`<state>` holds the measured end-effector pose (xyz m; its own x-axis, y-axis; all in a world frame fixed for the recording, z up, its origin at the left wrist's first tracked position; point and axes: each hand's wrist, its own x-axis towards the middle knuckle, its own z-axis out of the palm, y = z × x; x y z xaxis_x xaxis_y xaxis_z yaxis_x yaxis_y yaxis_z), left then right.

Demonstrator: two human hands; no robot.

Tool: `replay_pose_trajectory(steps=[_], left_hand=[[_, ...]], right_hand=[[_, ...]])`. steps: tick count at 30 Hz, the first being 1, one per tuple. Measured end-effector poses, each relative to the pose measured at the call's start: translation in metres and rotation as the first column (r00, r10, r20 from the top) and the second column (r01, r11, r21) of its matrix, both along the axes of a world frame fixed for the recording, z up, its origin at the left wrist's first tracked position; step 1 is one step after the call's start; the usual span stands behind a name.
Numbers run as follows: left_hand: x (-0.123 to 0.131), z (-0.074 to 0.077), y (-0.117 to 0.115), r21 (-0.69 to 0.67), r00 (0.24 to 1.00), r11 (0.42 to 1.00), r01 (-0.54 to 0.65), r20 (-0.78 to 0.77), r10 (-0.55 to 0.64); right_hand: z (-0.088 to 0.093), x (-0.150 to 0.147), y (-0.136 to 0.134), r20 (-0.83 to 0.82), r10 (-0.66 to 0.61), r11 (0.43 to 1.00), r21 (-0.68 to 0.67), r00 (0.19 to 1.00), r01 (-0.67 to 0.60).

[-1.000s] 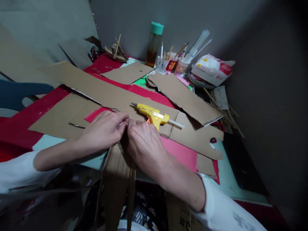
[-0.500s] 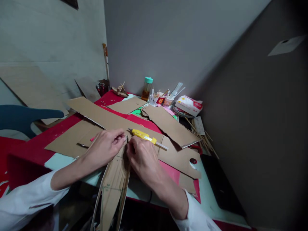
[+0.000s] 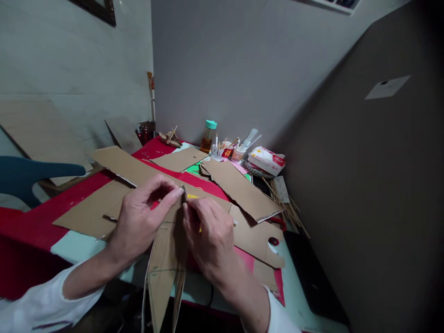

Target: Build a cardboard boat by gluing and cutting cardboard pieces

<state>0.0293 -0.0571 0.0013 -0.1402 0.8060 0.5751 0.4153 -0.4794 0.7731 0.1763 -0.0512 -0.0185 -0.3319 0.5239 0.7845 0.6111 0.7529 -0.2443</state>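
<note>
A long folded cardboard piece (image 3: 162, 273) with green pen lines stands in front of me, its narrow tip between my hands. Thumb and index finger of my left hand (image 3: 142, 217) pinch the tip from the left. Against the right side of that tip, my right hand (image 3: 211, 231) has its fingers closed on the cardboard edge. Behind my right hand lies a yellow glue gun (image 3: 192, 197), mostly hidden now. It rests over a long flat cardboard strip (image 3: 249, 236).
A cardboard panel (image 3: 244, 189) lies right of centre. At the back stand a bottle with a teal lid (image 3: 208, 136), cups of sticks (image 3: 227, 150) and a tissue pack (image 3: 266, 159). Wooden sticks (image 3: 296, 212) and a black flat object (image 3: 312, 277) lie right; a blue chair (image 3: 38, 173) is left.
My left hand has turned and now pinches the cardboard tip with thumb and index finger. My right hand has shifted slightly, covering most of the glue gun. The view has tilted up a little.
</note>
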Motion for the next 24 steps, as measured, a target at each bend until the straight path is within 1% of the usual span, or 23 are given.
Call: replay_pose_trajectory(steps=[1, 2, 4, 5, 6, 7, 8, 9, 10, 11, 12, 14, 15, 19, 22, 24], left_hand=[[0.002, 0.002, -0.002, 0.024, 0.999, 1.0, -0.001, 0.05, 0.0], [0.005, 0.003, -0.003, 0.046, 0.994, 0.999, -0.004, 0.105, -0.001], [0.009, 0.005, -0.005, 0.092, 0.974, 0.996, -0.011, 0.225, -0.01], [0.011, 0.006, -0.005, 0.121, 0.959, 0.992, -0.018, 0.283, -0.017], [0.013, 0.007, -0.006, 0.147, 0.944, 0.989, -0.026, 0.329, -0.025], [0.015, 0.009, -0.006, 0.166, 0.932, 0.986, -0.033, 0.36, -0.029], [0.017, 0.01, -0.006, 0.176, 0.93, 0.984, -0.036, 0.367, -0.032], [0.018, 0.011, -0.007, 0.18, 0.936, 0.983, -0.035, 0.35, -0.031], [0.019, 0.013, -0.007, 0.182, 0.948, 0.983, -0.03, 0.316, -0.03], [0.019, 0.013, -0.007, 0.183, 0.962, 0.983, -0.021, 0.273, -0.03], [0.019, 0.014, -0.007, 0.182, 0.973, 0.983, -0.011, 0.23, -0.032], [0.018, 0.013, -0.008, 0.201, 0.986, 0.98, -0.008, 0.164, -0.025], [0.017, 0.013, -0.009, 0.211, 0.989, 0.977, -0.008, 0.144, -0.023], [0.014, 0.012, -0.013, 0.231, 0.997, 0.973, 0.016, 0.074, -0.034], [0.013, 0.013, -0.015, 0.269, 0.999, 0.963, 0.028, 0.02, -0.035], [0.013, 0.012, -0.016, 0.271, 0.999, 0.962, 0.034, 0.005, -0.036]], right_hand=[[0.003, 0.001, -0.001, -0.04, 0.03, 1.0, 0.0, 0.999, -0.03], [0.006, 0.001, -0.002, -0.105, 0.064, 0.997, -0.026, 0.992, -0.068], [0.013, 0.002, -0.004, -0.314, 0.106, 0.973, -0.163, 0.943, -0.164], [0.016, 0.003, -0.004, -0.433, 0.097, 0.939, -0.258, 0.896, -0.227], [0.019, 0.003, -0.004, -0.531, 0.07, 0.89, -0.35, 0.844, -0.294], [0.021, 0.004, -0.004, -0.592, 0.039, 0.834, -0.424, 0.805, -0.352], [0.023, 0.004, -0.005, -0.621, 0.024, 0.78, -0.479, 0.784, -0.403], [0.024, 0.004, -0.005, -0.627, 0.033, 0.735, -0.513, 0.778, -0.444], [0.025, 0.005, -0.005, -0.614, 0.06, 0.702, -0.535, 0.787, -0.471], [0.025, 0.005, -0.006, -0.59, 0.093, 0.685, -0.547, 0.802, -0.482], [0.025, 0.006, -0.007, -0.565, 0.122, 0.682, -0.55, 0.816, -0.483], [0.024, 0.007, -0.008, -0.527, 0.159, 0.694, -0.542, 0.835, -0.474], [0.025, 0.007, -0.009, -0.513, 0.168, 0.7, -0.539, 0.842, -0.468], [0.027, 0.009, -0.012, -0.447, 0.211, 0.691, -0.561, 0.869, -0.456], [0.028, 0.009, -0.013, -0.415, 0.231, 0.726, -0.529, 0.88, -0.44], [0.027, 0.008, -0.013, -0.411, 0.236, 0.747, -0.503, 0.881, -0.435]])
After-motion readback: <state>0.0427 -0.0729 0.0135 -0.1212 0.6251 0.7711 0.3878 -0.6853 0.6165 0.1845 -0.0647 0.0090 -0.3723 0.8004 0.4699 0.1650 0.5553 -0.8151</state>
